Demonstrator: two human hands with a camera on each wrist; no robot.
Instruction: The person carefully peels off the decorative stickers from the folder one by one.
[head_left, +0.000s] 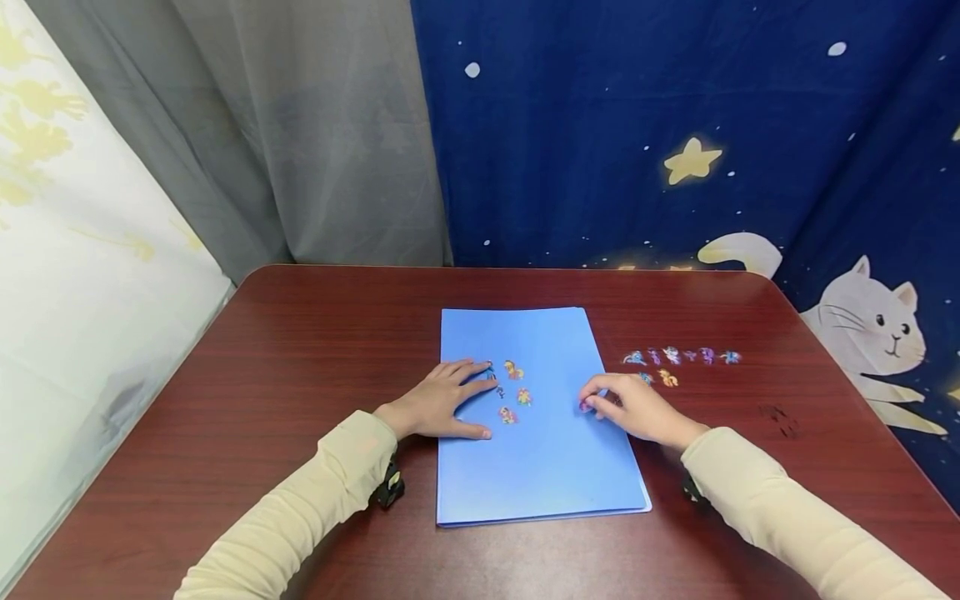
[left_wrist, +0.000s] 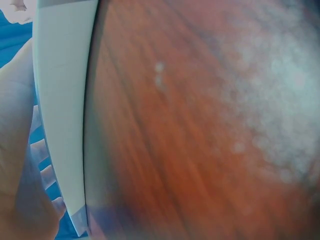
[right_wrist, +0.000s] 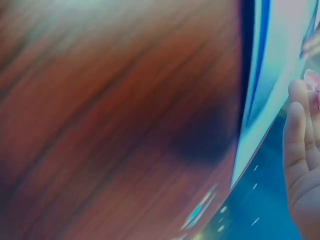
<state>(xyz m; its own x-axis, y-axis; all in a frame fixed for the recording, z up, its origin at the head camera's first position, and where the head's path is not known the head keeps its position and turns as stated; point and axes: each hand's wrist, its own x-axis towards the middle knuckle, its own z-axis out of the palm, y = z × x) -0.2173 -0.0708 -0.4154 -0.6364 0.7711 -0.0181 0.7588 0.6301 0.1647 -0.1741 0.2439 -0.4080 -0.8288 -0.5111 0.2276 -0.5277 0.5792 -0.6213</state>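
Note:
A blue folder (head_left: 540,475) lies on the table, with several small pony stickers on its cover, among them an orange pony sticker (head_left: 513,370) and a pink-maned pony sticker (head_left: 507,415). My left hand (head_left: 437,404) rests spread on the folder's left side, its fingertips beside the stickers. Over the folder's right edge, my right hand (head_left: 630,407) pinches a small pink-purple sticker (head_left: 584,406) between thumb and fingers. In the right wrist view part of that pink sticker (right_wrist: 312,80) shows at the fingertips.
Right of the folder, several more pony stickers lie in rows on the brown table (head_left: 322,350), including a white-and-blue one (head_left: 671,356) and an orange one (head_left: 667,378). A dark smudge-like mark (head_left: 780,419) is farther right. Curtains (head_left: 555,150) hang behind the table.

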